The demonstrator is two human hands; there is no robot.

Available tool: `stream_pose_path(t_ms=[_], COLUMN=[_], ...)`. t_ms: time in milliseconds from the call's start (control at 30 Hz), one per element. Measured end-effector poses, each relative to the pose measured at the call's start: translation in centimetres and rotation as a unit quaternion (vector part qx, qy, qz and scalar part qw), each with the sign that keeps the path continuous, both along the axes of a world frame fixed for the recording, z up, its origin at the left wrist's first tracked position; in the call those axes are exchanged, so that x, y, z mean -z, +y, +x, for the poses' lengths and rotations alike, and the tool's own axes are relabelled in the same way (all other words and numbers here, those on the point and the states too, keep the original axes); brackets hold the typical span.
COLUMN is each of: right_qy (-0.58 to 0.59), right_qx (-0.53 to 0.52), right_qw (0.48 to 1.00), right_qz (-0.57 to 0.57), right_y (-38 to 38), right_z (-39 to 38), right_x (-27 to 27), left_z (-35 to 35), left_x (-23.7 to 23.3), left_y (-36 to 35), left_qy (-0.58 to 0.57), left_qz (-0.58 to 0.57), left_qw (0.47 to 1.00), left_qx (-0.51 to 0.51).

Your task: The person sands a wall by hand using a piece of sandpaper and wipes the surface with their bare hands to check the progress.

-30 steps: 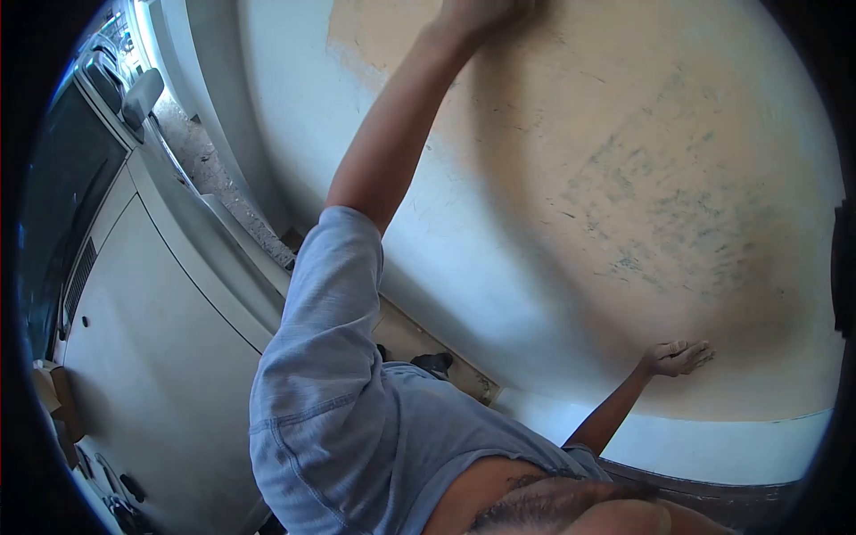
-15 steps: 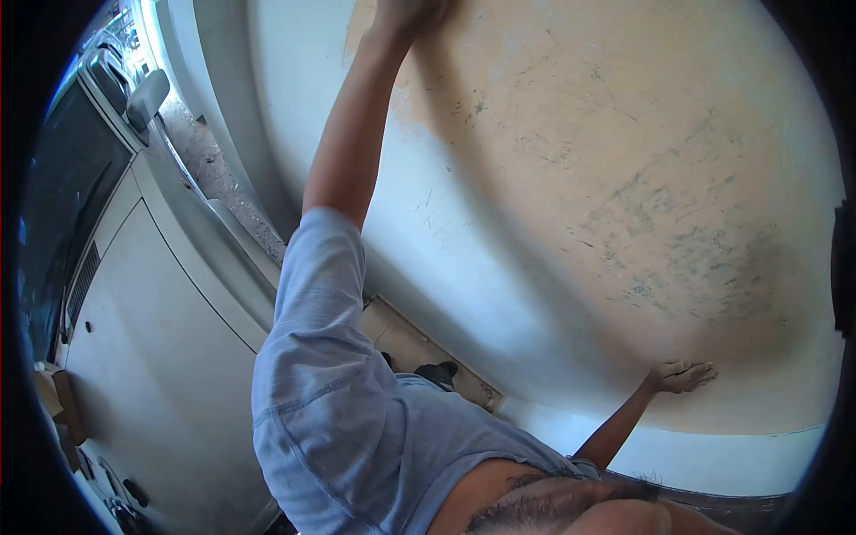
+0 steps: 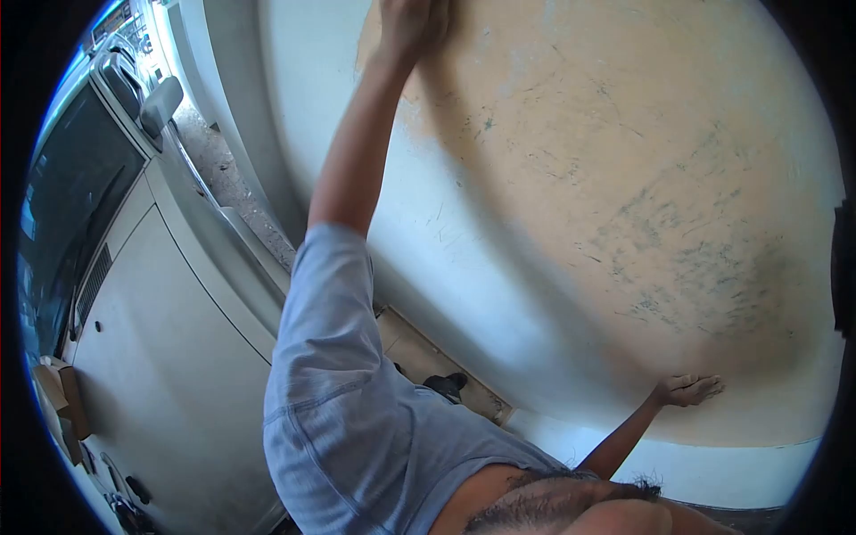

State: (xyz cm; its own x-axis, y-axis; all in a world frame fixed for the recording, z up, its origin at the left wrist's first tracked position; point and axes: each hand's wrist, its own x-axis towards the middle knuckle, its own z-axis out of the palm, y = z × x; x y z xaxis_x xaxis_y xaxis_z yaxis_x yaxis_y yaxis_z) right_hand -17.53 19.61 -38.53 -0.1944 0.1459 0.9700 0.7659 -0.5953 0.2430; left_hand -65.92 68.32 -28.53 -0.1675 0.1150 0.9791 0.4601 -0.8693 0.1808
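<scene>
My left hand (image 3: 415, 25) is raised at the top edge of the view, against or very near the wall (image 3: 571, 116). Its fingers run partly out of the picture, so whether it holds anything cannot be made out. My right hand (image 3: 689, 390) is held low on the right, beside the lower part of the wall, and looks dusty. Its fingers are extended and slightly bent, with nothing visible in them. Between the hands the wall shows a large tan patch with dark scuffs and scratches, bordered by pale paint.
A light-coloured vehicle (image 3: 169, 357) with a side mirror (image 3: 161, 105) stands close on the left. Cardboard (image 3: 61, 392) lies at the lower left. A dark shoe (image 3: 446, 385) is on the tiled floor by the wall's base.
The whole view has shifted slightly, so the wall, vehicle and arms sit a little lower and further right. More of my left hand shows at the top. My right fingers look slightly more bent.
</scene>
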Motion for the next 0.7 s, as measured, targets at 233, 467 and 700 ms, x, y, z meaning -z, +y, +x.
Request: stream_pose_path(t_ms=[233,467,700], right_qy=[0.017,-0.012,0.039], right_qx=[0.014,-0.002,0.013], right_qw=[1.0,1.0,0.999], right_qz=[0.015,0.008,0.02], right_y=[0.4,-0.2,0.2], right_z=[-0.6,0.4,-0.5], right_x=[-0.1,0.2,0.5], left_z=[6.4,5.8,12.8], left_x=[14.8,-1.3,15.7], left_y=[-4.2,-6.0,-12.3], left_qy=[-0.094,-0.01,-0.042], left_qz=[-0.01,0.031,-0.033], left_qw=[0.995,0.998,0.995], left_qx=[0.014,0.057,0.088])
